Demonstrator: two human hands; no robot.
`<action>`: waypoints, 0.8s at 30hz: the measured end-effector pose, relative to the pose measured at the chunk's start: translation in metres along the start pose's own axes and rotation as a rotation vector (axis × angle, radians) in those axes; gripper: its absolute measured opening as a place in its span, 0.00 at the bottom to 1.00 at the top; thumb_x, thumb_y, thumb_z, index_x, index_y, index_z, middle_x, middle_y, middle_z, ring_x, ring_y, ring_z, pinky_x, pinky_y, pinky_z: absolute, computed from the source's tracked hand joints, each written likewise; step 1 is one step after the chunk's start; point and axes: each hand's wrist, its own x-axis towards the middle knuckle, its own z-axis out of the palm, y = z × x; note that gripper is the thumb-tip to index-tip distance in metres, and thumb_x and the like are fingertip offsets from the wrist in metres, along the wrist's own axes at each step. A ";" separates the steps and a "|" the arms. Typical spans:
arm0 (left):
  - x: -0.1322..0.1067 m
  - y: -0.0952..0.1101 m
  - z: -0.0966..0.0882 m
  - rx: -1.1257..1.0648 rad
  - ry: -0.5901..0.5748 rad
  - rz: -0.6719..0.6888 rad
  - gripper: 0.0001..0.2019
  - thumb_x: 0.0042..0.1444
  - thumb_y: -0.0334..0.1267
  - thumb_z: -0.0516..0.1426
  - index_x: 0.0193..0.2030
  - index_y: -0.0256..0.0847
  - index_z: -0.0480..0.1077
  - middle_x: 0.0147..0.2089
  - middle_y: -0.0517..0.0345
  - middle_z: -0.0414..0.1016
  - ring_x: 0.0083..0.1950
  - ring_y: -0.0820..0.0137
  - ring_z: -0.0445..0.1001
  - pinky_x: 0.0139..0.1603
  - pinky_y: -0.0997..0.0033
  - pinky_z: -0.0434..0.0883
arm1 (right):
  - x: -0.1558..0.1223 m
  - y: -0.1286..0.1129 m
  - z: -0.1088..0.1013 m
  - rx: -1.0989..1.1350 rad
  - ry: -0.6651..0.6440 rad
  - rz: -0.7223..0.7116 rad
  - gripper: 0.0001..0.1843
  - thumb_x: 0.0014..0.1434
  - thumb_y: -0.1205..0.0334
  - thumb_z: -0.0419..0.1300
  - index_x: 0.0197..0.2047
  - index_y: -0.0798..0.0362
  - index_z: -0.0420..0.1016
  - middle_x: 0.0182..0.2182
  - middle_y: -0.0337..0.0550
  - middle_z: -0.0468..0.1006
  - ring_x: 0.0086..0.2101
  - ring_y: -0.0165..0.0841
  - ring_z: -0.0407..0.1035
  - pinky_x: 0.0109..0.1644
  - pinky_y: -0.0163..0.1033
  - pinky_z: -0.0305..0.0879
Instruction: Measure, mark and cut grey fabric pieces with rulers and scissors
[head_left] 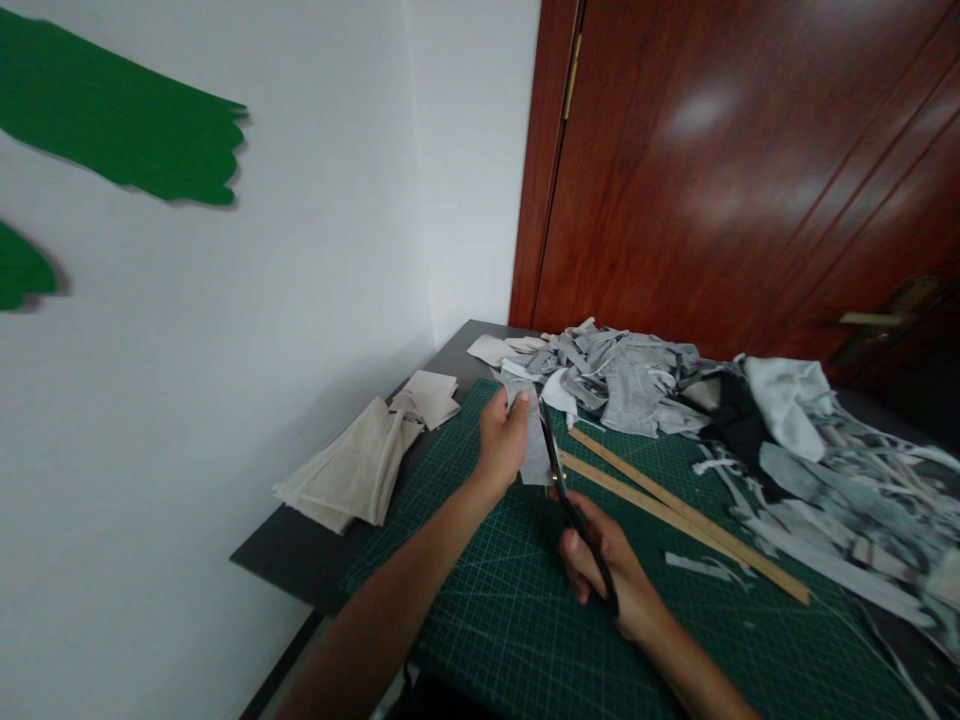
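Left hand [501,440] pinching grey fabric piece [534,452] upright; right hand [607,570], fingers closed in scissors [574,515], blades pointing far along fabric's right edge.

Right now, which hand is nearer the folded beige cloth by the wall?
Left. The left hand holds grey fabric just right of the folded beige cloth; the right hand works scissors farther right.

A small sewing or craft corner in a room of a home: a dark surface [300,560] pushed against a white wall, beside a wooden door [735,170]. On it lie a green cutting mat [517,610], heaped fabric scraps [622,375] and wooden rulers [675,510].
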 end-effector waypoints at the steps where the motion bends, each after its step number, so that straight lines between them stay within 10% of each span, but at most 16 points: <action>1: 0.000 0.002 -0.001 0.080 0.016 0.053 0.14 0.65 0.50 0.59 0.34 0.42 0.69 0.32 0.61 0.72 0.34 0.69 0.68 0.37 0.70 0.63 | 0.000 0.000 0.000 0.002 -0.007 -0.007 0.47 0.58 0.26 0.62 0.64 0.56 0.65 0.19 0.25 0.60 0.16 0.25 0.53 0.18 0.31 0.55; 24: -0.024 0.007 0.010 0.334 -0.047 0.047 0.15 0.67 0.37 0.58 0.29 0.45 0.59 0.25 0.65 0.63 0.28 0.68 0.62 0.34 0.67 0.54 | 0.002 0.003 0.006 0.067 0.063 0.000 0.51 0.58 0.26 0.62 0.67 0.59 0.60 0.21 0.26 0.62 0.17 0.25 0.55 0.18 0.32 0.59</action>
